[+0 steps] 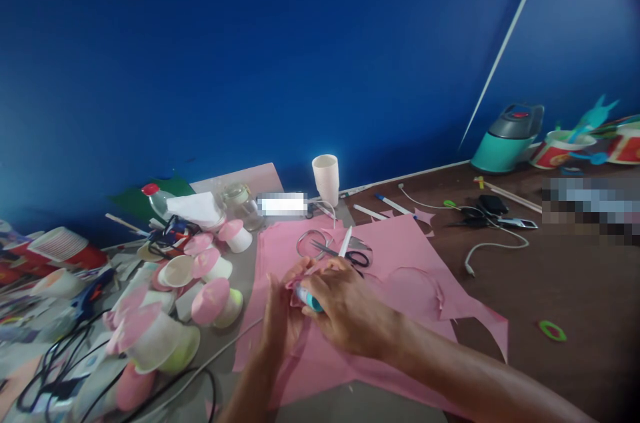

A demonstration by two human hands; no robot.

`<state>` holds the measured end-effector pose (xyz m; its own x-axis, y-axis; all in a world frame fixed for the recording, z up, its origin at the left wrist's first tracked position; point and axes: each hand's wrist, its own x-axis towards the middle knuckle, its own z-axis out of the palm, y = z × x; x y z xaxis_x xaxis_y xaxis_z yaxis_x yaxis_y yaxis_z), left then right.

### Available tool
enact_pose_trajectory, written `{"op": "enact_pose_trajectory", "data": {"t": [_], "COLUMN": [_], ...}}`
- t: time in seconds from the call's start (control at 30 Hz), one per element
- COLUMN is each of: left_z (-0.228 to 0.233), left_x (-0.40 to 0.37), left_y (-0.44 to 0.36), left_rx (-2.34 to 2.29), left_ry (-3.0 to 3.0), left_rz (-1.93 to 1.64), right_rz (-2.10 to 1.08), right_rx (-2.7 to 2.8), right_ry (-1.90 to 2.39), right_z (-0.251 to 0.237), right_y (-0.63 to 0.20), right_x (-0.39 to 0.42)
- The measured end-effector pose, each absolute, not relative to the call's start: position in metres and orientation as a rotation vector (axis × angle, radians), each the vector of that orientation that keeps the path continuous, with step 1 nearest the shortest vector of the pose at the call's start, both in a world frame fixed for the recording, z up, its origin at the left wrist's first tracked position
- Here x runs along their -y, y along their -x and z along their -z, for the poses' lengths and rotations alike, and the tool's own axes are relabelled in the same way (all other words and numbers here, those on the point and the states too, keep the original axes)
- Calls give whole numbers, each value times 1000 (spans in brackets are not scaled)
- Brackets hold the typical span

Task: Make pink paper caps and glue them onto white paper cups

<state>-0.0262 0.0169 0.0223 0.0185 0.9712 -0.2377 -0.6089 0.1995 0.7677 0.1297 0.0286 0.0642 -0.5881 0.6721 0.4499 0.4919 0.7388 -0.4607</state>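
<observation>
While the left hand (281, 316) pinches a small folded piece of pink paper (299, 276) from its side, the right hand (345, 306) is closed around a slim glue stick (309, 299) with a teal end and white body, its tip pressed against that pink piece just between the two hands. The step in hand looks like gluing or marking the small pink shape; the exact contact point is hidden by the fingers. The next move would seem to call for a steady pinch from the left hand and a short, light stroke from the right, since the paper piece is thin and would buckle easily.

The pink piece is small, crumpled into petal-like folds, and the same colour as the large pink sheet (400, 256) lying under both hands. Just beyond the right hand's knuckles on that sheet lie scissors (345, 255) with black handles, a white pen (345, 241) and a wire ring (310, 243). Farther beyond stands a white paper cup (326, 177), upright. Off to the left hand's outer side sits a heap of pink-topped paper cups (210, 299) among black cables (60, 356). Well away past the right forearm lies a green ring (552, 330) on the brown table (575, 276).
</observation>
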Motion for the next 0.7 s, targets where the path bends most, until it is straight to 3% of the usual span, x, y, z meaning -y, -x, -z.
{"op": "enact_pose_trajectory", "data": {"t": [0.7], "left_z": [-24], "left_x": [-18], "left_y": [23], "left_rx": [-932], "left_ry": [-566], "left_rz": [-1462], "right_rz": [-560], "right_rx": [2159], "right_ry": [992], "right_z": [-71], "right_y": [-132], "right_x": [-31]}}
